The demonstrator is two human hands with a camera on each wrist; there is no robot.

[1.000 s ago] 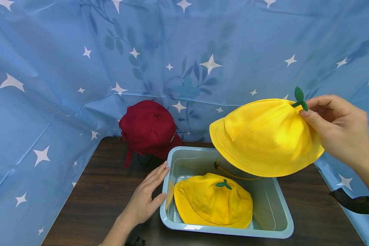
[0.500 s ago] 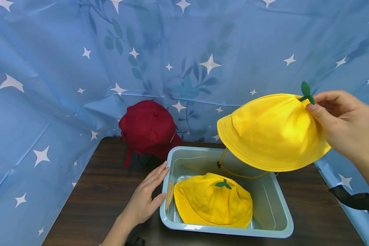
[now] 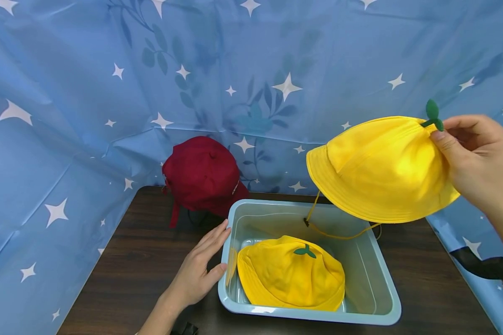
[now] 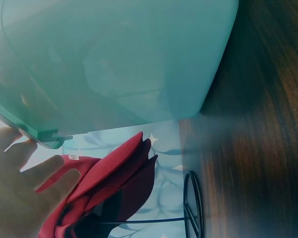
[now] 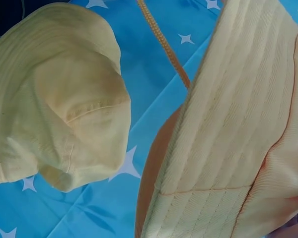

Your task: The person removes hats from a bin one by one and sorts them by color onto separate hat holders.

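Note:
My right hand (image 3: 484,160) pinches a yellow bucket hat (image 3: 381,172) by its crown, beside the green sprout on top. The hat hangs tilted above the back right of a pale blue plastic bin (image 3: 362,279), its chin cord dangling below the brim. Inside the bin lies another yellow hat (image 3: 291,274) with a green sprout. With fingers extended, my left hand (image 3: 201,272) touches the bin's left rim. The right wrist view shows the held hat's brim (image 5: 228,129) close up and a separate yellow hat (image 5: 74,99) against blue star-printed cloth.
Dark red caps (image 3: 203,174) sit behind the bin's left corner; the left wrist view shows stacked brims (image 4: 114,178) and a black wire stand (image 4: 144,221) under them. A dark wooden table (image 3: 121,274) carries the bin. Blue star-printed cloth (image 3: 234,56) hangs behind.
My right hand has carried the yellow bucket hat up and to the right, so its cord hangs more freely over the bin. My left hand and the bin stay in place.

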